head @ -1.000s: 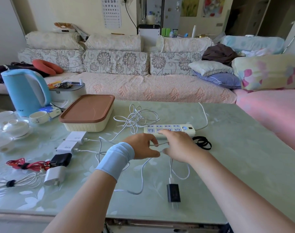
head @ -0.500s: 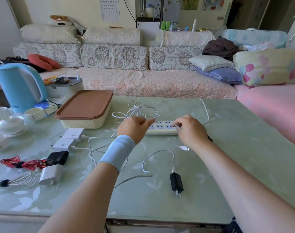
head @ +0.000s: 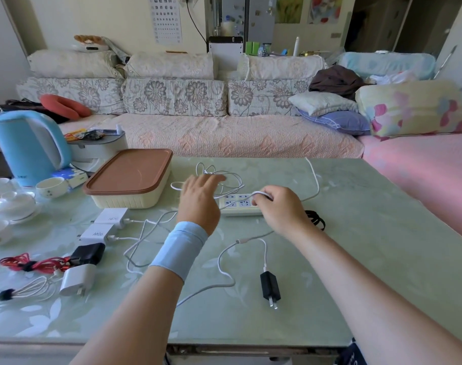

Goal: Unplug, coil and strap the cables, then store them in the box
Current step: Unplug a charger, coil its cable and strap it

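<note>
My right hand (head: 281, 209) pinches a loop of white cable (head: 258, 194) over the white power strip (head: 236, 204). That cable trails down the table to a black plug adapter (head: 269, 287) near the front edge. My left hand (head: 199, 198) hovers with fingers spread over a tangle of white cables (head: 219, 177) behind the strip. The cream storage box with a brown lid (head: 131, 177) stands shut, left of my left hand. Black straps (head: 315, 219) lie partly hidden behind my right wrist.
Two white chargers (head: 104, 225), a black charger (head: 89, 252) and a white plug (head: 77, 281) lie at the left, by strapped red (head: 27, 263) and white (head: 21, 289) cables. A blue kettle (head: 27, 148) and tea cups (head: 50, 187) fill the far left. A sofa runs behind the table.
Both hands moved away from me, from the near side of the power strip to over and behind it. My right hand lifted a cable loop; the black adapter's cable shifted.
</note>
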Available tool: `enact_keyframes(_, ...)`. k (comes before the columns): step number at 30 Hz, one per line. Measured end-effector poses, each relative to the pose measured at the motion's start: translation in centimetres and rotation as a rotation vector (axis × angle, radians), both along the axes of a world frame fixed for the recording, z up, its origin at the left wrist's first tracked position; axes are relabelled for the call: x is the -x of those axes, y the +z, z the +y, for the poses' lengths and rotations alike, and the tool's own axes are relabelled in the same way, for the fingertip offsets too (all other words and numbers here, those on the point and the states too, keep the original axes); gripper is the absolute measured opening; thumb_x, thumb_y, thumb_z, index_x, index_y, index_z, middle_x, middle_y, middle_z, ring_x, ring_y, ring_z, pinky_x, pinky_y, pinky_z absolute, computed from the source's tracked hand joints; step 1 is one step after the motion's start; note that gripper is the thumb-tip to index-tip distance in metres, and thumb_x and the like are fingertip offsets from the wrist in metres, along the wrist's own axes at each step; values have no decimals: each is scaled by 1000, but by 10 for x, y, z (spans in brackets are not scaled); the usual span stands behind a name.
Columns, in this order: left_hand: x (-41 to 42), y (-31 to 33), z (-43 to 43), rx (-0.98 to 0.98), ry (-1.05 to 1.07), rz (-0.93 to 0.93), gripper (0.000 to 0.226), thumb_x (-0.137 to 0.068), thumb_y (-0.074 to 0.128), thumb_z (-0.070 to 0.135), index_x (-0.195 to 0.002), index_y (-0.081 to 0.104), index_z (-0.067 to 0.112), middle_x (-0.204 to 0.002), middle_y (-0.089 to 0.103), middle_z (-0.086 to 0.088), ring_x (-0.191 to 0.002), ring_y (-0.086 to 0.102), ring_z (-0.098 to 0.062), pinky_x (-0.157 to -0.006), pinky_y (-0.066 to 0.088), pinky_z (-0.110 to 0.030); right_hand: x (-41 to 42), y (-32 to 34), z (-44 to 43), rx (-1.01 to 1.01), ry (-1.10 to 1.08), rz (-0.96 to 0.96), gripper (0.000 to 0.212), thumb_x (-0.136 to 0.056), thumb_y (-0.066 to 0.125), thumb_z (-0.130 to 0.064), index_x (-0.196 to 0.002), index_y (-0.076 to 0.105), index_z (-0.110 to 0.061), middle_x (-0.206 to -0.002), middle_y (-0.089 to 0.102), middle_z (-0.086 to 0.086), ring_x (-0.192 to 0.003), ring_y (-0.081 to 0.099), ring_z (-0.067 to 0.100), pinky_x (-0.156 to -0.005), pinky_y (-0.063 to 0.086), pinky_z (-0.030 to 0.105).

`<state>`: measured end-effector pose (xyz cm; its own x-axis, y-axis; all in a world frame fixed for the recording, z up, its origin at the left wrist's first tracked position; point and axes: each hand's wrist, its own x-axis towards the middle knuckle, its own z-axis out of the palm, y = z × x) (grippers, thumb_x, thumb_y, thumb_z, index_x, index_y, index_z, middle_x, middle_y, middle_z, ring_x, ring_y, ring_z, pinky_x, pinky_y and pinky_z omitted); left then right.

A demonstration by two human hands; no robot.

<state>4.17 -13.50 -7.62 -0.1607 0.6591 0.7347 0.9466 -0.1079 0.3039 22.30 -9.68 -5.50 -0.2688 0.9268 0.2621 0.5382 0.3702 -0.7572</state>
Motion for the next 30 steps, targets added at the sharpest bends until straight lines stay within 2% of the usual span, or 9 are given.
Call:
enact_keyframes(3,-28,12,-5,108,-344,-340,55,-72,32,-2,-111,64,18,-89,69,2,-86,62,-17,-85,46,-26,8,5,-12,-115,32,-90,34,-90,59,-31,-59,51,-22,-52,46,-4,-55,45,13,-55,36,30)
enact_keyframes(6,-40,16,-5,352,-274,-534,32,-82,37,13,-91,65,26,-66,60,3,-68,59,-26,-65,51,-31,8,3,-16,-223,41,-137,33,-91,58,-30,-60,48,-23,-56,46,-5,-64,44,21,-56,31,33)
enact_keyframes(10,-31,27,-2,437,-80,-339,32,-81,32,37,-71,59,23,-68,59,2,-77,57,-28,-61,36,-30,-7,-2,-6,-260,-2,-299,29,-93,58,-39,-70,59,-22,-63,55,-4,-70,50,24,-59,34,31)
enact_keyframes(14,-19,36,1,321,206,-112,55,-89,43,61,-58,48,16,-56,50,0,-63,50,-29,-55,32,-28,-24,-8,4,-94,-41,-454,34,-93,55,-39,-74,64,-13,-65,66,-3,-65,60,20,-57,43,30)
enact_keyframes(18,-6,33,2,285,287,-181,59,-93,41,59,-56,43,13,-54,43,0,-62,46,-32,-53,30,-27,-31,-16,8,299,125,-178,23,-89,61,-31,-77,69,-14,-56,67,-2,-47,61,13,-61,46,27)
enact_keyframes(21,-3,23,5,446,256,-171,51,-96,40,55,-64,48,17,-68,53,-4,-68,48,-30,-58,34,-29,-31,-20,6,402,180,-17,20,-95,60,-28,-87,67,-10,-59,67,1,-55,68,21,-74,51,35)
enact_keyframes(23,-3,15,9,567,211,-171,41,-98,42,47,-71,52,17,-81,59,-10,-73,49,-30,-64,36,-31,-32,-22,-1,480,191,25,25,-101,52,-30,-90,65,-11,-61,60,4,-50,63,24,-64,53,34)
enact_keyframes(26,-10,5,13,692,110,-161,13,-95,49,22,-98,60,15,-104,66,-10,-88,57,-30,-74,44,-31,-35,-24,-7,545,150,-83,30,-102,45,-33,-87,63,-14,-58,39,4,-37,44,21,-48,53,35)
enact_keyframes(30,-39,1,10,776,-132,-154,48,-87,37,-3,-118,59,26,-118,63,4,-105,59,-20,-93,46,-27,-36,-35,-9,496,107,-443,28,-99,38,-23,-85,61,-15,-68,46,11,-44,43,23,-45,40,27)
